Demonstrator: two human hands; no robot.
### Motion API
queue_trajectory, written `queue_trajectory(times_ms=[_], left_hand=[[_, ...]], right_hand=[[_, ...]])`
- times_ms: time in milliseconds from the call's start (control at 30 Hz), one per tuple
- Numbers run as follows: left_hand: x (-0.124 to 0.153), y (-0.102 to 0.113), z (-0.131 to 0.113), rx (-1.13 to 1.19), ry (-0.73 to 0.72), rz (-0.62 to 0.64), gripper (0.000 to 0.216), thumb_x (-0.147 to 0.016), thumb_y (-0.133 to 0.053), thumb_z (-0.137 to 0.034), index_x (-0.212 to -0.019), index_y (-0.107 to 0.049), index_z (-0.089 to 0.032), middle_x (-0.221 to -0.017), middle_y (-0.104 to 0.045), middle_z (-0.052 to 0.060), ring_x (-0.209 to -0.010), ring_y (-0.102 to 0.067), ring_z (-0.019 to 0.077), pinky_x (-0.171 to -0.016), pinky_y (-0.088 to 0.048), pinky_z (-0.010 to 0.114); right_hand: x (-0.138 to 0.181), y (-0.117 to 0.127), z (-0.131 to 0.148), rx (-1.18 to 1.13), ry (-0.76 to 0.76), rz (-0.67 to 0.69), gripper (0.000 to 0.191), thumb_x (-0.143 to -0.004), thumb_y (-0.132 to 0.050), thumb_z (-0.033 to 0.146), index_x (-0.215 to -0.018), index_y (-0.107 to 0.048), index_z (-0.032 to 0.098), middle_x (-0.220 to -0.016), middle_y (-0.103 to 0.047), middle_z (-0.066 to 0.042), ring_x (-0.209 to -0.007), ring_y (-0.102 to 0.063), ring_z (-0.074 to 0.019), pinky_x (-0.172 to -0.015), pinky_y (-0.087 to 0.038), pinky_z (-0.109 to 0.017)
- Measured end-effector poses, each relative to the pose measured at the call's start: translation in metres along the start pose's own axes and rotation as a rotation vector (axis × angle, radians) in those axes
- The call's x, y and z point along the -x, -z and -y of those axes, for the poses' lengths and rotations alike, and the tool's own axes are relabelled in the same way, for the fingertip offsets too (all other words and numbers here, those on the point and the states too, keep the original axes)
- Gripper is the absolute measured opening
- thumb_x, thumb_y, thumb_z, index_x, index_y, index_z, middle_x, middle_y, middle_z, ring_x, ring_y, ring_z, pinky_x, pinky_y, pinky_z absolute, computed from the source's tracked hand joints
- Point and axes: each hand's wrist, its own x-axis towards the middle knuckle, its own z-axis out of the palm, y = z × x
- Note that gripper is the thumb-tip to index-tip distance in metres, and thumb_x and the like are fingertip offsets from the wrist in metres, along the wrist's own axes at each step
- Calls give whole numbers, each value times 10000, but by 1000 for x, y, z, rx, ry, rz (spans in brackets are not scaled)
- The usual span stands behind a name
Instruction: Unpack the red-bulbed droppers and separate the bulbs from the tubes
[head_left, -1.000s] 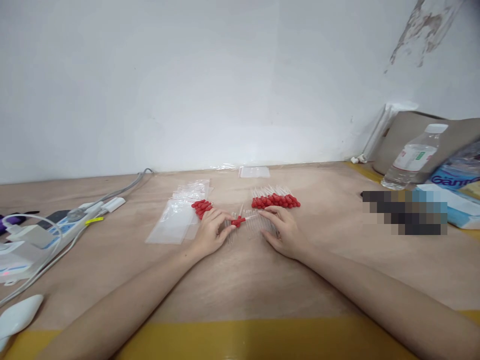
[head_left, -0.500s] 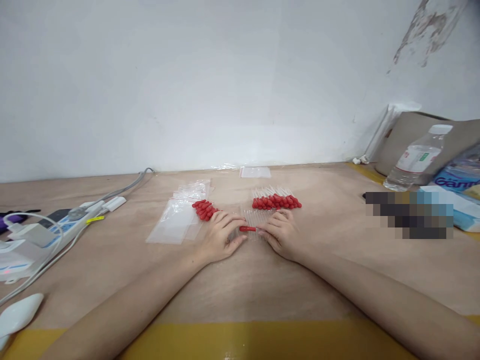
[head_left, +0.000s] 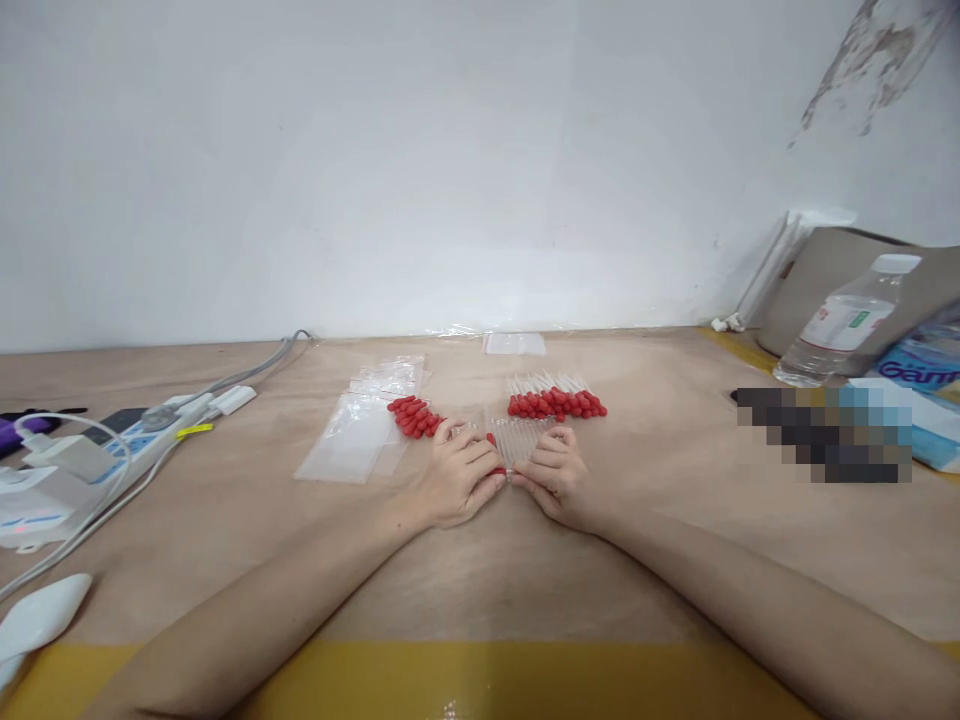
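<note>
One red bulb (head_left: 498, 471) is being pinched narrowly by the left grip (head_left: 466, 476); against it, a clear tube (head_left: 510, 474) is being held by the right grip (head_left: 553, 476).

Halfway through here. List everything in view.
Tubes: many, clear, centre
Centre bulbs: two showing, red, left of tubes
Bulb pile: many, red, centre-left
Droppers: many, red, white, centre-right
Flat bags: several, clear, left
Far bag: one, whitish, centre
Power strip: one, white, blue, left
Cables: several, grey, white, left
Bottle: one, clear, right
Packets: two, blue, white, right edge
Table: one, brown, beneath
Wall: one, white, back
Left hand: one, bare, at centre bulbs
Right hand: one, bare, at tubes
</note>
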Motion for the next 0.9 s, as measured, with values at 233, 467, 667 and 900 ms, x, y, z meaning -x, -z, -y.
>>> queue_trajectory(times_ms=[233, 467, 667, 900], left_hand=[[0, 3, -1, 34, 8, 27, 181, -859, -400, -267, -796, -556, -200, -805, -626, 6, -897, -501, 171, -949, -211, 413], [1, 6, -1, 101, 22, 66, 206, -871, -369, -268, -824, -561, -207, -795, -621, 7, -867, -506, 165, -958, -196, 417], [1, 4, -1, 110, 55, 54, 198, -882, -376, -290, -839, -549, -204, -821, -615, 11, -851, -508, 163, -959, -218, 406], [4, 0, 5, -91, -59, -5, 180, -872, -418, -289, -855, -579, -209, -803, -632, 13, -831, -512, 171, -920, -252, 402]], right_hand=[[-3, 11, 3, 139, 116, 25, 232, -886, -385, 204, -821, -607, 184, -582, -514, 0, -657, -414, -127, -802, -276, -348], [1, 19, -1, 178, 246, 47, 273, -875, -346, 104, -909, -590, 220, -650, -530, 14, -688, -435, -119, -873, -215, -360], [1, 15, -1, 52, 15, 36, 208, -878, -424, 242, -867, -631, 223, -579, -521, 17, -676, -430, -120, -859, -226, -359], [-3, 16, 7, -199, -186, 178, 288, -887, -399, 268, -720, -618, 183, -567, -545, 14, -654, -457, -108, -809, -242, -343]])
